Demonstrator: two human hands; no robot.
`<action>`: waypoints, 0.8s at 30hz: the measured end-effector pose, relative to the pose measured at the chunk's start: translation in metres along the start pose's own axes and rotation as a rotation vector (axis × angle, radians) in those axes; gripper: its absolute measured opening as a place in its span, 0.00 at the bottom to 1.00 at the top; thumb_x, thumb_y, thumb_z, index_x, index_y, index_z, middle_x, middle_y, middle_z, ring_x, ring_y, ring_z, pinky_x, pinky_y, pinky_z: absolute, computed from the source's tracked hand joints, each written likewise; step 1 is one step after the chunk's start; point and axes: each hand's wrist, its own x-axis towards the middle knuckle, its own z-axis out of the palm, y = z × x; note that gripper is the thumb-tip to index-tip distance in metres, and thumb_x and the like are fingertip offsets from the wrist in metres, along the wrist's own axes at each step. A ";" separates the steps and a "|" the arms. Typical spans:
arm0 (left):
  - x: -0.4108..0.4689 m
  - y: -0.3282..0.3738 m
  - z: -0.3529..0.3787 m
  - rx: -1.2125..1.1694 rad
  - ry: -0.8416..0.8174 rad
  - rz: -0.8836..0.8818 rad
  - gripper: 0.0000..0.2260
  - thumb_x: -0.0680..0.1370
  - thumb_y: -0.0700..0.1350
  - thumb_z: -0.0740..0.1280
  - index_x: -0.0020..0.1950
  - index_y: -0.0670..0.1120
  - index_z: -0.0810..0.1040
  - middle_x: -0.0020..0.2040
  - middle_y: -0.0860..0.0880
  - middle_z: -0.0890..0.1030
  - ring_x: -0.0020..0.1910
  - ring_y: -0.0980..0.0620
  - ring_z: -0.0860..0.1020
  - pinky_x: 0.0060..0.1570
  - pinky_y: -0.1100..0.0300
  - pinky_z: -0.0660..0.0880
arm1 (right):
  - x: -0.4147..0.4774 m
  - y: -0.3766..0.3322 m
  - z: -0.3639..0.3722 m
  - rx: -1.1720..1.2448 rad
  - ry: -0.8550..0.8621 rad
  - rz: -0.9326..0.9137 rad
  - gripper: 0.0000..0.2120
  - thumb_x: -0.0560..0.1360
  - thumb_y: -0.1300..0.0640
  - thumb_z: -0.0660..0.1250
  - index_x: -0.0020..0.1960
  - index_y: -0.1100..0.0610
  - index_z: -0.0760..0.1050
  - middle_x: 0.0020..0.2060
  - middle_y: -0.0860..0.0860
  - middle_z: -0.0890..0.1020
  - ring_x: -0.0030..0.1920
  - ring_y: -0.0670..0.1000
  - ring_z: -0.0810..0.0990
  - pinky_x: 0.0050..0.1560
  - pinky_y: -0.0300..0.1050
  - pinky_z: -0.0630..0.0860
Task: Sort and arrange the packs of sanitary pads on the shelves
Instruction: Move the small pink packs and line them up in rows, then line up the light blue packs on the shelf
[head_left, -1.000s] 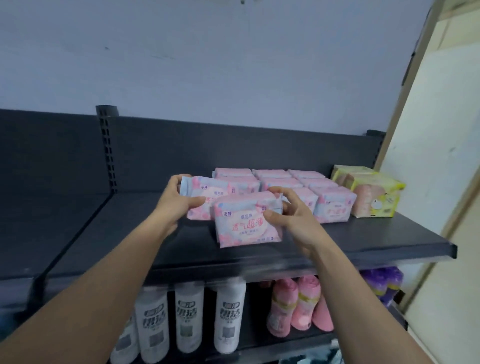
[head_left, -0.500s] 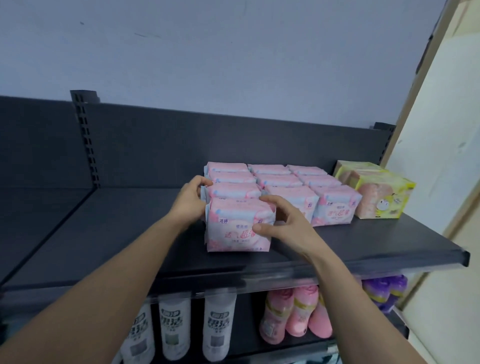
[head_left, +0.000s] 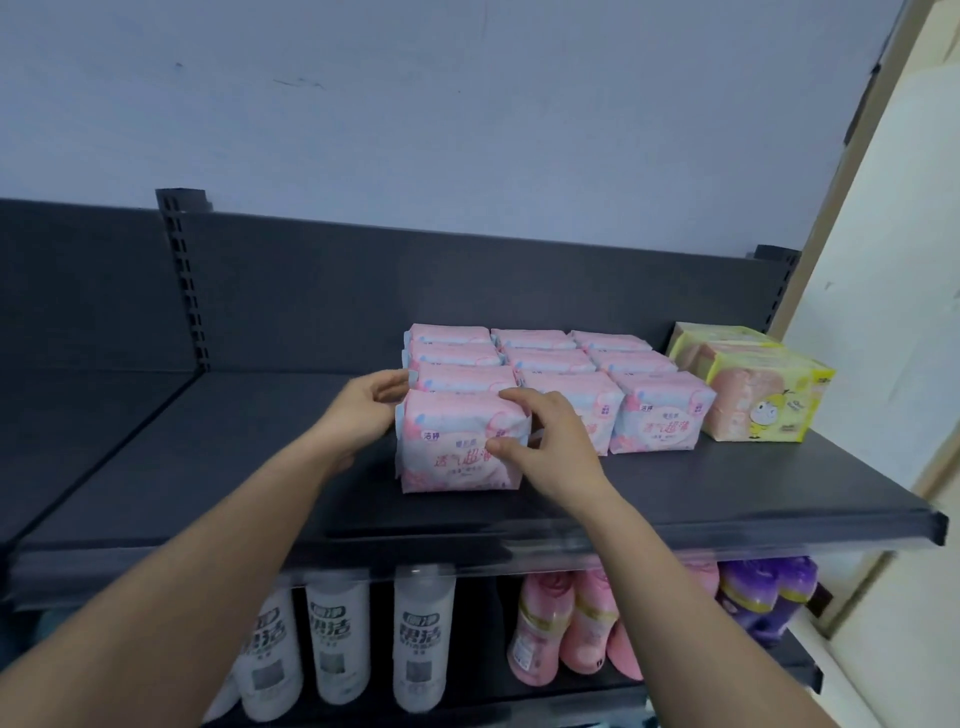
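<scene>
Gripping front pack (head_left: 447, 460), right hand (head_left: 551, 448); left hand (head_left: 358, 422) touching.

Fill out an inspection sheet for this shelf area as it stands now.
Surface: dark shelf, packs grouped toward its right end.
Job's things: pink packs stand in three columns; the front pack heads the left column and sits further forward than the others.
Clutter: yellow packs at the right end, beside the pink ones.
Hands: left hand presses the front pack's left side; right hand grips its top right corner, thumb on its face.
Cables: nothing seen.
Surroundings: pale wall behind; white bottles, pink bottles and purple bottles below.
</scene>
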 end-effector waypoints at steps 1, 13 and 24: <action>-0.007 0.002 -0.003 0.050 -0.059 0.007 0.27 0.75 0.27 0.63 0.70 0.48 0.72 0.62 0.53 0.78 0.60 0.56 0.77 0.46 0.65 0.75 | -0.001 0.000 0.001 0.000 0.005 -0.005 0.25 0.71 0.54 0.74 0.66 0.47 0.73 0.54 0.48 0.71 0.53 0.47 0.73 0.58 0.40 0.71; -0.036 0.003 0.013 0.384 -0.188 -0.060 0.30 0.73 0.33 0.69 0.71 0.53 0.67 0.61 0.53 0.79 0.61 0.52 0.76 0.66 0.50 0.72 | -0.008 -0.012 -0.008 -0.177 -0.137 -0.006 0.30 0.76 0.53 0.68 0.74 0.50 0.61 0.64 0.52 0.69 0.56 0.51 0.73 0.59 0.44 0.70; -0.110 0.022 -0.025 1.031 0.095 -0.002 0.34 0.77 0.49 0.69 0.79 0.44 0.56 0.78 0.46 0.61 0.75 0.47 0.61 0.72 0.57 0.60 | -0.037 -0.059 0.011 -0.374 -0.020 -0.302 0.30 0.75 0.53 0.68 0.74 0.54 0.63 0.70 0.55 0.66 0.70 0.57 0.64 0.67 0.52 0.66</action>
